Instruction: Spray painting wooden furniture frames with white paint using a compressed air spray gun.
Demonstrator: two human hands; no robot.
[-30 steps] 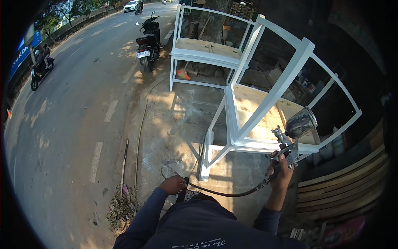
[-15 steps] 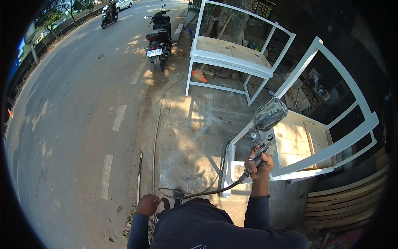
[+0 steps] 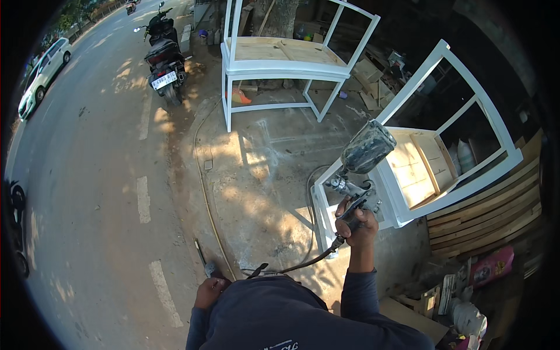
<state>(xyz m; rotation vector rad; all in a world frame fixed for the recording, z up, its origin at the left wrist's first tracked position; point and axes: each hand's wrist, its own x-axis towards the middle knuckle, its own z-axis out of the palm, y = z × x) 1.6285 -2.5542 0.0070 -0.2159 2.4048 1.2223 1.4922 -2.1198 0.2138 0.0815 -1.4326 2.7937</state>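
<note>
My right hand (image 3: 357, 224) grips a metal spray gun (image 3: 356, 192) with a dirty paint cup (image 3: 367, 147) on top and a dark hose (image 3: 319, 256) running down from its handle. The gun is in front of a white-painted wooden frame (image 3: 472, 87) with a pale wood panel (image 3: 411, 166), which stands tilted in view at the right. My left hand (image 3: 210, 291) is low beside my body, fingers curled; whether anything is in them I cannot make out.
A second white frame (image 3: 291, 69) stands farther back before a tree trunk. A parked scooter (image 3: 163, 58) and a white car (image 3: 44, 79) are on the road at left. A long pale hose (image 3: 204, 204) crosses the concrete. Stacked planks (image 3: 484, 216) and sacks (image 3: 490, 265) lie at right.
My right hand has swung the spray gun up and leftward, in front of the near frame. My left hand has let go of the hose and lowered. My view has shifted; a car has appeared alongside.
</note>
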